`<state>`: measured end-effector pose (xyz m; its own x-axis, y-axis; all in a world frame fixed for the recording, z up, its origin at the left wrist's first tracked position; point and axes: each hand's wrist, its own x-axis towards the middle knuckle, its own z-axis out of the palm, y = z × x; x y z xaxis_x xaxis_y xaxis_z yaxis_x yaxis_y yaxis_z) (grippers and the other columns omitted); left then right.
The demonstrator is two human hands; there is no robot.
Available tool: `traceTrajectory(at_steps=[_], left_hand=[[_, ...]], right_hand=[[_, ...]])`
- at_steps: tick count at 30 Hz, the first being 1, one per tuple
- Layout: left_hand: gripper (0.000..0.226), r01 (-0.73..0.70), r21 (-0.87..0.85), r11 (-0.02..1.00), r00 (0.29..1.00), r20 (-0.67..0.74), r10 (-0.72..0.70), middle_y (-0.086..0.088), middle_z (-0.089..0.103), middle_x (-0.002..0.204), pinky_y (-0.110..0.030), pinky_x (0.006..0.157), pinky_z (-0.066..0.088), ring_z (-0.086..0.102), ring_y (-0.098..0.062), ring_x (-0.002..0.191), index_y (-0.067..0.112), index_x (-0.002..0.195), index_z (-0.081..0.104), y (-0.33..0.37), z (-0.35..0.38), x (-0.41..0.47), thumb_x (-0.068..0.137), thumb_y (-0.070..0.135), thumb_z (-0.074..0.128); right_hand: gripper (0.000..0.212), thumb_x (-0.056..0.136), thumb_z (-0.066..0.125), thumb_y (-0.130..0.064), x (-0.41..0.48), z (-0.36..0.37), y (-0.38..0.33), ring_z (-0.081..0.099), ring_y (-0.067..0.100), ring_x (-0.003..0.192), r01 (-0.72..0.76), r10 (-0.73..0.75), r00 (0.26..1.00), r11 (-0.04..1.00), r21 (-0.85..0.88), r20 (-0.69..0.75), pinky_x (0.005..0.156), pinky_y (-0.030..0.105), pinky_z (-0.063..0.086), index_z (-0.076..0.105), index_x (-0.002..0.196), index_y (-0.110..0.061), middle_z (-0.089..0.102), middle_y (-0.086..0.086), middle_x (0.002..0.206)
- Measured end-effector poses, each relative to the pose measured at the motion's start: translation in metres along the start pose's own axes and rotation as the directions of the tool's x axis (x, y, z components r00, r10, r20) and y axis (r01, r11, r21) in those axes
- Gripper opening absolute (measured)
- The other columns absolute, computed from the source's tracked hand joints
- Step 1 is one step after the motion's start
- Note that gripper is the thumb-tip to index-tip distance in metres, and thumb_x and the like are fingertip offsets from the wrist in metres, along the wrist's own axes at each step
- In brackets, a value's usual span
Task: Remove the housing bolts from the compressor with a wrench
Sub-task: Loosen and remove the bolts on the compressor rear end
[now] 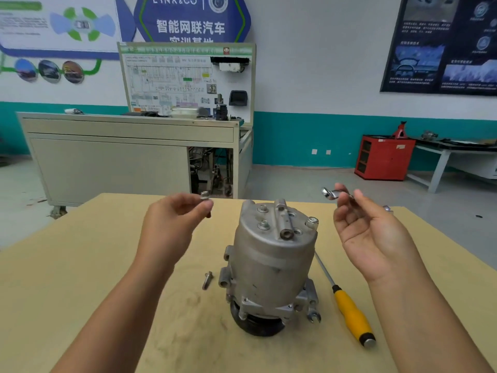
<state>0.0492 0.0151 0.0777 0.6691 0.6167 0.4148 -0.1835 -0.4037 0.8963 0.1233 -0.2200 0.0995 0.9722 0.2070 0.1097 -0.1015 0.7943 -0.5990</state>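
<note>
Head: L hand (172,227) raised, grip pinching bolt (205,198); R hand (371,232) palm-up, grip holding wrench (331,193).

The squat grey cylindrical compressor (271,254) is matt, faintly grainy cast metal on a dull black pulley (255,325). The pale yellow wooden tabletop (80,251) is matt, smudged grey. The yellow-handled screwdriver (352,316) has smooth, slightly glossy plastic and a bare steel shaft. The blurred silver wrench (336,193) is probably polished metal; the small raised hex bolt (205,196) and short loose bolt (207,279) are dull grey.
</note>
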Motion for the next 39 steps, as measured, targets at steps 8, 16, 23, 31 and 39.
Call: traceTrajectory(at_steps=[8, 16, 23, 31, 39], left_hand=[[0.021, 0.289, 0.252, 0.924, 0.94, 0.108, -0.324, 0.005, 0.071, 0.07, -0.024, 0.055, 0.036, 0.058, -0.015, 0.066, 0.016, 0.061, 0.07, -0.1, -0.017, -0.03, 0.081, 0.023, 0.076], [0.016, 0.249, 0.526, 0.814, 0.93, 0.104, -0.352, 0.006, 0.068, 0.072, -0.034, 0.079, 0.05, 0.064, -0.02, 0.082, 0.024, 0.07, 0.062, -0.131, 0.006, -0.014, 0.083, 0.029, 0.069], [0.007, 0.177, 0.604, 0.777, 0.95, 0.103, -0.296, 0.013, 0.066, 0.08, -0.03, 0.079, 0.037, 0.057, -0.012, 0.086, 0.038, 0.085, 0.057, -0.149, 0.013, 0.0, 0.085, 0.037, 0.064], [0.014, -0.009, 0.706, 0.708, 0.975, 0.162, -0.149, 0.013, 0.064, 0.082, -0.029, 0.077, 0.033, 0.06, -0.012, 0.093, 0.035, 0.097, 0.066, -0.157, 0.017, 0.001, 0.09, 0.043, 0.057], [0.038, 0.01, 0.632, 0.775, 0.976, 0.161, -0.144, 0.008, 0.063, 0.093, -0.031, 0.079, 0.046, 0.06, -0.017, 0.088, 0.03, 0.118, 0.061, -0.16, 0.01, 0.002, 0.085, 0.049, 0.064]], right_hand=[[0.019, 0.098, 0.039, -0.006, -0.001, -0.031, 0.028, 0.062, 0.005, 0.052, -0.036, 0.037, 0.999, 0.998, 0.044, -0.023, 0.051, 0.013, 0.049, 0.053, 0.085, -0.005, 0.071, 0.008, 0.07], [0.023, 0.098, 0.036, -0.007, 0.003, -0.072, 0.067, 0.056, 0.004, 0.048, -0.01, 0.03, 0.995, 0.981, 0.196, -0.099, 0.051, 0.011, 0.046, 0.052, 0.081, -0.009, 0.067, 0.002, 0.067], [0.022, 0.099, 0.034, -0.012, 0.007, -0.081, 0.07, 0.051, -0.001, 0.05, 0.017, 0.002, 0.993, 0.987, 0.157, -0.117, 0.052, 0.008, 0.041, 0.05, 0.084, -0.01, 0.065, -0.002, 0.068], [0.023, 0.098, 0.034, -0.011, 0.005, -0.083, 0.071, 0.052, 0.0, 0.051, 0.029, -0.011, 0.994, 0.986, 0.165, -0.104, 0.052, 0.009, 0.043, 0.052, 0.084, -0.009, 0.063, -0.001, 0.07], [0.02, 0.097, 0.036, -0.009, 0.005, -0.084, 0.073, 0.054, 0.001, 0.05, 0.02, -0.004, 0.996, 0.985, 0.169, -0.093, 0.05, 0.01, 0.044, 0.052, 0.084, -0.008, 0.065, 0.0, 0.069]])
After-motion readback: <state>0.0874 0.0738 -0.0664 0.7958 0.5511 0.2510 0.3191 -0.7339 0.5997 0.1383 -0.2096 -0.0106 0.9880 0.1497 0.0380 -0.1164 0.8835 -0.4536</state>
